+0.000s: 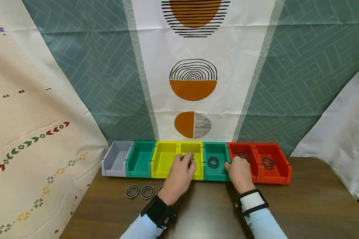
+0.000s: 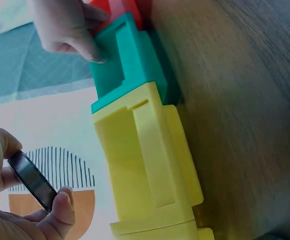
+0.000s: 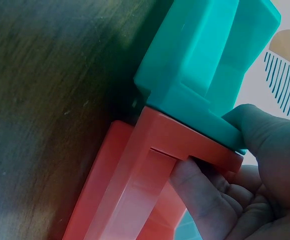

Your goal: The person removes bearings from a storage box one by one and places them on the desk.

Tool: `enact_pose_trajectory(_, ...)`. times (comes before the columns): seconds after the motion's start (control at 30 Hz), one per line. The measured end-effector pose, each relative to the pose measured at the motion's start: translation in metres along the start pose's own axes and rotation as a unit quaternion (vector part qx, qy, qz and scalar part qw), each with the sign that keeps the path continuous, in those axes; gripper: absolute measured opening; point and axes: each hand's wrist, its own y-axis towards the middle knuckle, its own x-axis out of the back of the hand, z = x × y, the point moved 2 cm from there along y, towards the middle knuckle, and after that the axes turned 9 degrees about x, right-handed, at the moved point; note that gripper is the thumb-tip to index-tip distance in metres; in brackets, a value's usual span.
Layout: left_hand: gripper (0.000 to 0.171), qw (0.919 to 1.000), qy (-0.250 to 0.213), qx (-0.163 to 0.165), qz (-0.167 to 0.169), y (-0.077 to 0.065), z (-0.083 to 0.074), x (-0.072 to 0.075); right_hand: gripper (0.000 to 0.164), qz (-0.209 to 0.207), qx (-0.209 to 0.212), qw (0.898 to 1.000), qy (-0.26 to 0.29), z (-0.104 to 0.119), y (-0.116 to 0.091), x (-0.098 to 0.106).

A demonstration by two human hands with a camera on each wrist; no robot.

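My left hand (image 1: pixel 179 176) pinches a ball bearing (image 2: pixel 32 180) on edge between thumb and fingers, over the right yellow bin (image 1: pixel 198 169). In the left wrist view the bearing's dark outer rim shows. My right hand (image 1: pixel 240 174) grips the side walls where the green bin (image 1: pixel 216 172) meets the left red bin (image 1: pixel 233 149). Its thumb (image 3: pixel 249 122) lies on the green side and its fingers (image 3: pixel 194 185) reach into the red side. One bearing (image 1: pixel 213 162) lies in this green bin; another bearing (image 1: pixel 242 155) in the left red bin is partly hidden by the hand.
A third bearing (image 1: pixel 268 163) lies in the right red bin (image 1: pixel 279 177). On the wooden table (image 1: pixel 209 212), two bearings (image 1: pixel 147 192) lie before the bins, with another partly behind my left hand. Further left are a yellow, a green (image 1: pixel 140 162) and a grey bin (image 1: pixel 116 159).
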Motion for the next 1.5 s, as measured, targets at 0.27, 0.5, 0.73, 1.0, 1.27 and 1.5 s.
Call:
enact_pose_trajectory(0.27,0.047,0.999,-0.034,0.021,0.018,-0.005,0.005,0.01,0.034,-0.007,0.002,1.0,-0.004,-0.001,0.0,0.001)
enact_pose_trajectory(0.5,0.046,0.9982,-0.051,0.031,-0.006,-0.01,0.01,0.018,0.035,-0.004,0.003,1.0,-0.004,-0.001,0.0,0.0)
enact_pose_trajectory(0.73,0.04,0.9977,-0.047,0.014,-0.046,-0.015,0.015,0.023,0.036,-0.003,-0.001,1.0,-0.002,-0.002,0.0,-0.001)
enact_pose_trajectory(1.0,0.036,0.9949,-0.039,-0.017,-0.092,-0.023,0.021,0.025,0.036,0.001,-0.008,1.0,-0.002,-0.001,-0.001,0.0)
enact_pose_trajectory(1.27,0.036,0.9942,-0.042,-0.017,-0.097,-0.029,0.029,0.026,0.037,0.002,-0.007,1.0,-0.004,-0.001,-0.002,0.0)
enact_pose_trajectory(1.5,0.043,0.9971,-0.024,0.007,-0.071,-0.037,0.035,0.02,0.036,0.0,-0.004,1.0,-0.001,0.0,-0.001,-0.001)
